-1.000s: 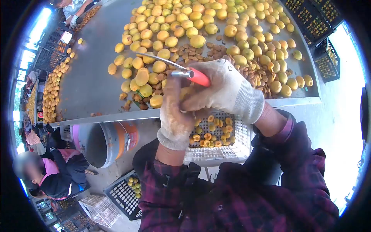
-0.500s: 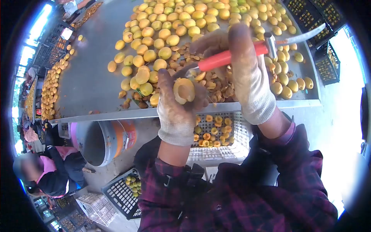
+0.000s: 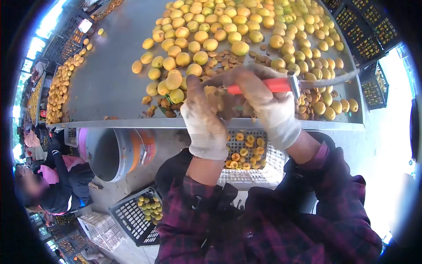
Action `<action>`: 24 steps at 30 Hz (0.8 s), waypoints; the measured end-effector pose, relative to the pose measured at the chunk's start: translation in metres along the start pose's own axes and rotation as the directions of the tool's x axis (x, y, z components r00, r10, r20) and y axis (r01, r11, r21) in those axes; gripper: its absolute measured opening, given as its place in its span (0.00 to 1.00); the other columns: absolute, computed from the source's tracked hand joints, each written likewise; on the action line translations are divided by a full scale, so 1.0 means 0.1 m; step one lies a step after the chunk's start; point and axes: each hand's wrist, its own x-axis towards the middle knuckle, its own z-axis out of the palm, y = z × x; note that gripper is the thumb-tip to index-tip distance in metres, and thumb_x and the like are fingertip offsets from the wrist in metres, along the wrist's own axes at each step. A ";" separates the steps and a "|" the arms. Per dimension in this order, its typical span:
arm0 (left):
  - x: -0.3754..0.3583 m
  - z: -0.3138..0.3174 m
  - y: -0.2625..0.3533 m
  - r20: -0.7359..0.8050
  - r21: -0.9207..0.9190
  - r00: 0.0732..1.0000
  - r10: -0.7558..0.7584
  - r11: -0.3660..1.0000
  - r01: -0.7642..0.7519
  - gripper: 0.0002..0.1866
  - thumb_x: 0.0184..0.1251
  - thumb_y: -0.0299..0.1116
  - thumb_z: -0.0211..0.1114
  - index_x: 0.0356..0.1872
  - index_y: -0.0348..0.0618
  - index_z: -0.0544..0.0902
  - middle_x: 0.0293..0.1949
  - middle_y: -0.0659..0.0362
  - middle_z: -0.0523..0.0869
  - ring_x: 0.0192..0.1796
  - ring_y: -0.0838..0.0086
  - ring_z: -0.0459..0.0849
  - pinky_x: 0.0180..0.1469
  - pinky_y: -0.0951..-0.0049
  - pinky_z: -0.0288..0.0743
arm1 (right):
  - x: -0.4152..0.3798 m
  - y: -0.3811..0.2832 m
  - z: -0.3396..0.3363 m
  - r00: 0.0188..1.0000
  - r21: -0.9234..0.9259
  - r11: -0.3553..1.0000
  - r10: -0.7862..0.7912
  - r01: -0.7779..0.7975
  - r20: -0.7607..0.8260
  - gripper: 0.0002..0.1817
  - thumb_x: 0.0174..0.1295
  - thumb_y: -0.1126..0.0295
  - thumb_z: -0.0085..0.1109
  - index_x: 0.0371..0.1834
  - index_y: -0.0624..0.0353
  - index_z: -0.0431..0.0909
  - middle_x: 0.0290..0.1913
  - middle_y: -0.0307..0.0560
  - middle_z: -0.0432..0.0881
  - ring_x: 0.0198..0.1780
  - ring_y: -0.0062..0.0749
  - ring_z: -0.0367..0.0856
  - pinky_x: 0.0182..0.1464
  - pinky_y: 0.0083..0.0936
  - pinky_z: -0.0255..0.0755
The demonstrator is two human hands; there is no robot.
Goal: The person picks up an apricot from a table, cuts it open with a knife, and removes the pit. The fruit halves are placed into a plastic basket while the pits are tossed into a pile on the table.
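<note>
My left hand [image 3: 203,116], in a stained white glove, is closed around a cut apricot [image 3: 213,97] above the table's front edge. My right hand [image 3: 268,99], gloved too, grips a red-handled tool [image 3: 281,85] with a metal collar and a long curved metal end pointing right. The handle's other end meets the apricot, where fingers and blur hide the tip. Pits and scraps [image 3: 224,59] lie just beyond my hands. Whole apricots [image 3: 211,26] are heaped behind them on the metal table [image 3: 105,79].
Below the table edge stands a white crate [image 3: 278,165] holding apricot halves [image 3: 244,152]. A large bucket [image 3: 105,154] lies on its side at left. A black crate [image 3: 132,215] with green fruit stands on the floor. Another person [image 3: 66,180] sits at far left.
My right hand has come down and left, bringing the tool closer to my left hand. Both hands now meet around the apricot, which is more covered. The view has shifted slightly.
</note>
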 end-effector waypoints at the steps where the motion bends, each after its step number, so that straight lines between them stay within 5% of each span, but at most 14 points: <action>1: 0.02 -0.01 -0.03 -0.052 0.007 0.998 0.021 1.000 -0.020 0.28 0.76 0.57 0.52 0.54 0.38 0.75 0.38 0.57 0.84 0.33 0.75 0.84 0.30 0.75 0.79 | 0.00 0.00 0.03 1.000 -0.014 1.000 0.013 -0.013 0.023 0.12 0.64 0.67 0.66 0.47 0.63 0.82 0.40 0.37 0.85 0.40 0.16 0.81 0.40 0.15 0.75; 4: 0.09 0.06 -0.09 -0.153 -0.065 0.985 0.083 0.994 -0.094 0.28 0.76 0.57 0.51 0.53 0.39 0.76 0.38 0.58 0.84 0.32 0.75 0.83 0.29 0.76 0.76 | -0.01 0.09 0.09 0.993 0.113 0.987 -0.115 0.115 -0.013 0.11 0.66 0.65 0.64 0.42 0.62 0.81 0.30 0.34 0.82 0.33 0.15 0.78 0.32 0.14 0.71; 6: 0.07 0.08 -0.07 -0.196 -0.139 0.974 0.114 0.980 -0.143 0.27 0.77 0.57 0.50 0.52 0.39 0.77 0.37 0.59 0.84 0.31 0.75 0.83 0.27 0.77 0.73 | 0.05 0.01 -0.07 0.972 0.360 0.911 0.142 -0.202 0.185 0.12 0.70 0.63 0.58 0.42 0.63 0.81 0.31 0.39 0.83 0.33 0.18 0.81 0.33 0.15 0.72; 7: 0.01 0.06 0.00 -0.089 -0.220 0.995 0.053 0.973 -0.071 0.25 0.76 0.54 0.54 0.49 0.37 0.78 0.39 0.57 0.84 0.34 0.73 0.85 0.31 0.74 0.78 | 0.06 0.02 -0.09 0.974 0.363 0.910 0.144 -0.200 0.177 0.12 0.70 0.63 0.58 0.42 0.63 0.81 0.31 0.39 0.83 0.33 0.18 0.81 0.33 0.15 0.72; 8: -0.01 0.03 0.04 0.025 -0.292 1.000 -0.005 0.956 0.013 0.23 0.75 0.51 0.58 0.46 0.35 0.79 0.40 0.54 0.84 0.38 0.70 0.87 0.36 0.70 0.83 | 0.06 0.03 -0.09 0.985 0.257 0.958 0.088 -0.125 0.152 0.12 0.69 0.64 0.59 0.43 0.61 0.82 0.34 0.40 0.84 0.36 0.20 0.82 0.35 0.17 0.73; 12: 0.01 0.02 -0.02 -0.014 -0.180 0.990 -0.138 0.975 0.133 0.24 0.76 0.53 0.54 0.49 0.38 0.77 0.33 0.54 0.85 0.26 0.69 0.84 0.23 0.70 0.77 | 0.10 0.06 -0.08 0.970 -0.225 0.958 -0.131 0.177 0.206 0.10 0.64 0.67 0.62 0.44 0.59 0.85 0.45 0.41 0.86 0.46 0.25 0.84 0.46 0.23 0.78; 15: 0.02 0.06 -0.02 -0.039 -0.179 0.985 -0.166 0.971 0.156 0.24 0.75 0.54 0.53 0.49 0.40 0.78 0.30 0.55 0.84 0.22 0.71 0.82 0.18 0.73 0.72 | 0.07 -0.05 -0.05 0.991 -0.058 0.993 -0.098 0.103 0.087 0.09 0.64 0.65 0.63 0.38 0.59 0.85 0.35 0.37 0.85 0.38 0.23 0.84 0.38 0.24 0.76; 17: 0.02 0.06 -0.02 -0.008 -0.178 0.987 -0.160 0.972 0.155 0.23 0.75 0.54 0.53 0.48 0.40 0.78 0.31 0.56 0.85 0.23 0.71 0.83 0.19 0.74 0.72 | 0.05 -0.22 -0.08 0.961 -0.033 0.981 0.192 -0.189 0.200 0.10 0.63 0.64 0.64 0.34 0.59 0.83 0.30 0.34 0.83 0.31 0.22 0.82 0.32 0.26 0.73; 18: 0.05 0.07 -0.03 -0.039 -0.252 0.967 -0.253 0.939 0.236 0.24 0.75 0.53 0.54 0.49 0.40 0.78 0.32 0.56 0.85 0.24 0.71 0.83 0.19 0.75 0.73 | 0.04 -0.17 -0.09 0.960 -0.035 0.981 0.192 -0.189 0.202 0.10 0.63 0.64 0.64 0.34 0.59 0.83 0.30 0.34 0.83 0.31 0.22 0.82 0.32 0.26 0.73; 20: 0.10 0.03 -0.05 -0.068 -0.339 0.941 -0.332 0.894 0.291 0.24 0.75 0.53 0.54 0.50 0.39 0.78 0.34 0.56 0.85 0.25 0.71 0.84 0.19 0.75 0.73 | 0.04 0.02 -0.08 0.915 -0.210 0.909 -0.302 0.361 0.267 0.09 0.60 0.66 0.65 0.31 0.59 0.80 0.27 0.38 0.81 0.28 0.26 0.82 0.30 0.29 0.73; 21: 0.14 -0.04 -0.12 0.033 -0.371 0.940 -0.338 0.869 0.326 0.25 0.76 0.52 0.53 0.53 0.36 0.77 0.40 0.53 0.85 0.33 0.66 0.84 0.32 0.70 0.75 | 0.08 0.08 -0.11 0.799 -0.335 0.734 -0.473 0.591 0.372 0.07 0.57 0.69 0.67 0.30 0.58 0.79 0.25 0.43 0.79 0.26 0.35 0.81 0.28 0.32 0.73; 23: 0.23 -0.18 -0.29 0.234 -0.423 0.914 -0.330 0.813 0.401 0.28 0.77 0.50 0.50 0.58 0.30 0.75 0.52 0.48 0.85 0.50 0.56 0.85 0.57 0.58 0.79 | 0.10 0.09 -0.09 0.710 -0.346 0.626 -0.553 0.699 0.435 0.06 0.56 0.69 0.68 0.30 0.58 0.80 0.24 0.44 0.78 0.27 0.39 0.81 0.28 0.34 0.72; 24: 0.25 -0.20 -0.32 0.234 -0.434 0.918 -0.320 0.811 0.393 0.28 0.77 0.50 0.50 0.58 0.30 0.75 0.52 0.48 0.85 0.50 0.56 0.85 0.57 0.58 0.79 | 0.10 0.09 -0.09 0.620 -0.353 0.511 -0.619 0.784 0.481 0.06 0.54 0.70 0.69 0.30 0.57 0.80 0.24 0.45 0.76 0.27 0.43 0.80 0.28 0.35 0.72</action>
